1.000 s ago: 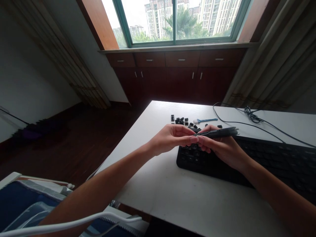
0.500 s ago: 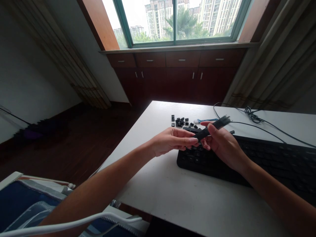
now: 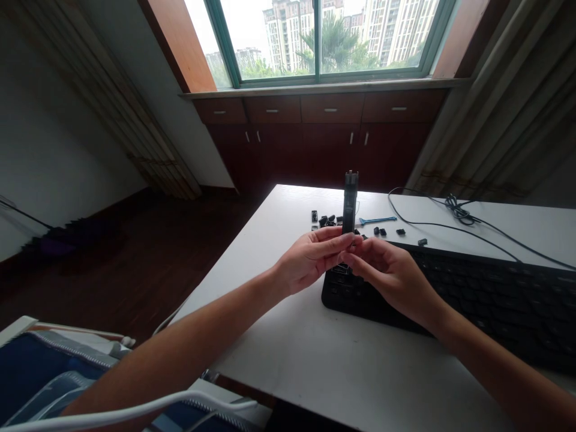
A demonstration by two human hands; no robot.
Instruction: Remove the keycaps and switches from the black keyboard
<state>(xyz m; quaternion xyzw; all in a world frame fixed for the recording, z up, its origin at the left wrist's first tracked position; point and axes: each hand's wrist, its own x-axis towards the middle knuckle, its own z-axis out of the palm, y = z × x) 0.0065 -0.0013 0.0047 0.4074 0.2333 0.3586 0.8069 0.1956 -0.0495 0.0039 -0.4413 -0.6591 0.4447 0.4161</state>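
In the head view, a slim black tool (image 3: 350, 204), apparently a keycap puller, stands nearly upright with small prongs at its top. My left hand (image 3: 308, 258) is closed, pinching its lower part between thumb and fingers. My right hand (image 3: 389, 267) is closed too, its thumb and fingertips at the tool's bottom end, where a thin wire shows. Exactly what the right fingertips grip is partly hidden. Both hands are over the left end of a black keyboard (image 3: 477, 294), where some keys look removed. Loose black keycaps (image 3: 330, 221) lie behind the hands.
A blue brush-like tool (image 3: 378, 220) lies behind the keyboard, near a few more keycaps (image 3: 400, 232). A black cable (image 3: 456, 207) is coiled at the back right of the white table (image 3: 288, 342). A white curved bar (image 3: 135, 411) and blue fabric (image 3: 40, 372) are at lower left.
The black tool has turned from slanting right to nearly upright. My right hand has moved from its upper part down to its bottom end; the left still holds it.
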